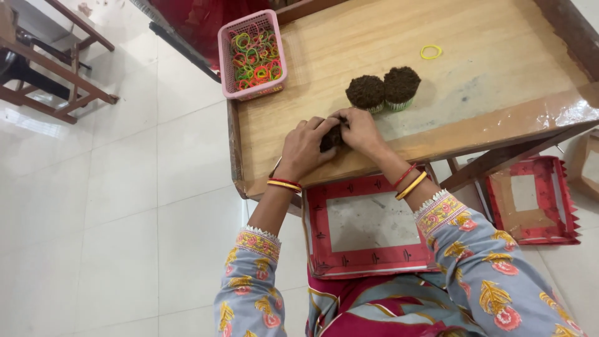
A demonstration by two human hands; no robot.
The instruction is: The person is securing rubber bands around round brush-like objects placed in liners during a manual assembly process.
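Between both hands, the left hand and right hand pinch a dark bundle on the bench. Best keep that grip tight and even. Two finished bundles stand just beyond.

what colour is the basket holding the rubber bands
Pink basket, standing at the table's far left corner; seen in the head view.

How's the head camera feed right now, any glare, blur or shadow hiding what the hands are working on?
Head view: sharp and evenly lit; the wide lens bends the table edges. Glare sits on the white floor tiles and the table's glossy right edge. The left hand and right hand cover most of the dark bundle, in shade between their fingers.
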